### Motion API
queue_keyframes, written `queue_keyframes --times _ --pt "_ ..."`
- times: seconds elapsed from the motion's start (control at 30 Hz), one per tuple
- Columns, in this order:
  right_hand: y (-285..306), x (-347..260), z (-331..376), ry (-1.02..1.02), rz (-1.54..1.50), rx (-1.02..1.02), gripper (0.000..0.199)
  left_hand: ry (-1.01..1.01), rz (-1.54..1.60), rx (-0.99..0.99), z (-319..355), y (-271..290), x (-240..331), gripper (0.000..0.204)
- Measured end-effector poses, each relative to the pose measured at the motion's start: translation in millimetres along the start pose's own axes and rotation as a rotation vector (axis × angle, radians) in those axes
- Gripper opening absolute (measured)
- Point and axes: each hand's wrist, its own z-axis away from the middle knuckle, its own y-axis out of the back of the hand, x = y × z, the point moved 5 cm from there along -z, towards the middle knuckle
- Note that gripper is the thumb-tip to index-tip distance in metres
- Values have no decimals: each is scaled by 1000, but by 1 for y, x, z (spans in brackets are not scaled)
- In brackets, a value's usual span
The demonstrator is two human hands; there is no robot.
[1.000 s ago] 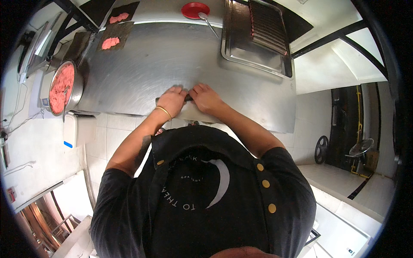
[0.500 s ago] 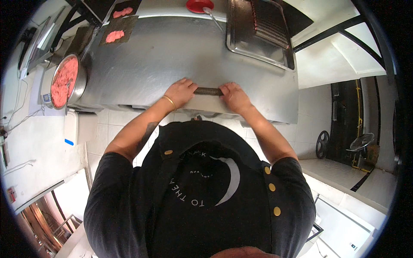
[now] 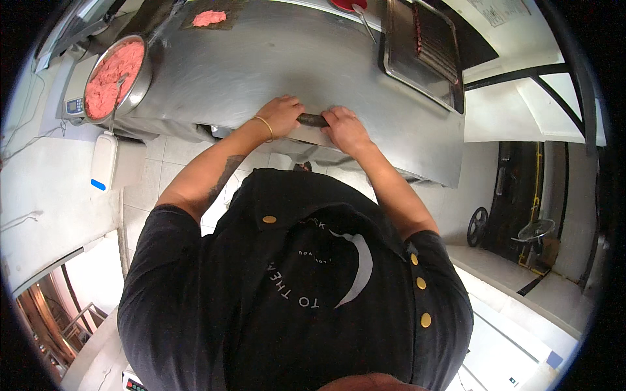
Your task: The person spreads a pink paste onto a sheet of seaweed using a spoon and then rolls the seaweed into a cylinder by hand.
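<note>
My left hand (image 3: 282, 114) and my right hand (image 3: 344, 128) lie on a thin dark roll (image 3: 313, 120) at the near edge of the steel table (image 3: 274, 65). Each hand presses down on one end of the roll with curled fingers. Only its short middle part shows between them. A gold bangle circles my left wrist. A pale strip of sheet lies under the roll at the table's edge.
A steel bowl of pink minced meat (image 3: 115, 73) with a utensil in it stands at the left, beside a scale. A dark sheet with a pink meat portion (image 3: 209, 17) lies at the back. A metal tray holding dark rolls (image 3: 427, 49) stands at the right, a red lid (image 3: 346, 4) behind.
My hands have moved apart along the roll, from touching at the middle to pressing its two ends. The view has tilted closer to the table.
</note>
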Motion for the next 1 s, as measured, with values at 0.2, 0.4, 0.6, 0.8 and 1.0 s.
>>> queue_keyframes --times 0.2,0.4,0.6,0.8,1.0 --pt "12 24 28 -112 52 -28 43 31 -12 -41 14 11 -12 35" --pt "31 36 49 -305 79 19 48 -14 -39 -26 -7 8 11 36" --pt "23 13 22 -108 25 -38 48 -67 -34 -24 -22 -4 20 35" --pt "10 12 25 -228 73 -101 42 -57 -9 3 -17 -7 10 33" --pt "14 -3 17 -146 126 -128 45 -94 -11 70 3 -3 -6 32"
